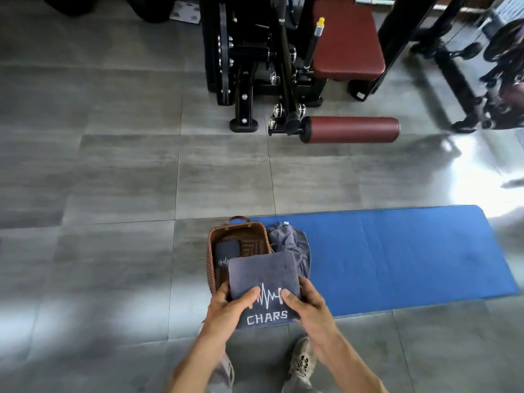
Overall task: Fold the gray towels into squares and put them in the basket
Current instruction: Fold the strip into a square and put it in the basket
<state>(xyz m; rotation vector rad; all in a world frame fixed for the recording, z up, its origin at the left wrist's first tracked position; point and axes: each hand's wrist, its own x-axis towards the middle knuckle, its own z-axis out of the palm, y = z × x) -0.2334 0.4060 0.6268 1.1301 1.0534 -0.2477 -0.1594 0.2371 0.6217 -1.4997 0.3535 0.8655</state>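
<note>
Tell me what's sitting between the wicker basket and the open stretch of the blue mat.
In the head view, a crumpled, unfolded gray towel lies heaped on the blue mat's left end, right beside the basket.

Gym floor: black weight machine [263,66] with maroon padded seat [347,41], roller pad [350,129], blue exercise mat [397,256], gray tiles [113,171].

Folded towel [263,279]: dark gray w/ white heartbeat-line logo, "CHARS" lettering. Basket [211,251]: brown woven. Mat [397,251]: blue. Floor [113,180]: gray streaked tiles. Gym machine [255,52]: black frame, maroon pads. Shoe [302,361]: tan.
</note>
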